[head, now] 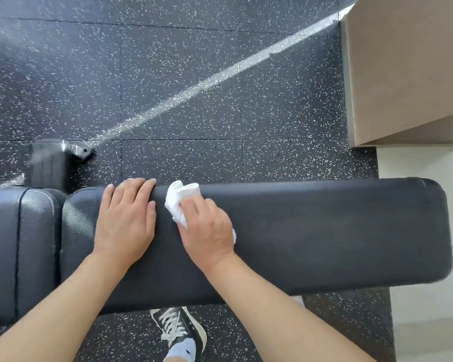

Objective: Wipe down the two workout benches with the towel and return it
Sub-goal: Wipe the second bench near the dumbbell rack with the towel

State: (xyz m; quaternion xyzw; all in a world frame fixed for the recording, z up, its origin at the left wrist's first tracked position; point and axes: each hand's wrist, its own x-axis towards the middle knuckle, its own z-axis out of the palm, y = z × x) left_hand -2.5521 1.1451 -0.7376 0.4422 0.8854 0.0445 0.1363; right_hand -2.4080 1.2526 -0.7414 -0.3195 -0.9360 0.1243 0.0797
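- The black padded bench (311,236) runs left to right across the middle of the view, with its rounded end at the right.
- A second black pad (21,246) sits just beside it at the left, a narrow gap between the two (whether it belongs to the same bench cannot be told).
- The right hand (207,228) presses a bunched white towel (181,202) onto the bench top near the far edge, fingers curled over the cloth; part of the towel sticks out past the fingertips, and a bit shows at the hand's right side.
- The left hand (126,220) lies flat on the bench just left of the towel, fingers straight and reaching the far edge, holding nothing.
- Beyond the bench lies a dark speckled floor (194,61), with a black metal frame part (58,160) at far left.
- A tan box-like block (408,69) stands at far right.
- A black laced sneaker (178,330) rests on the floor at the near side.
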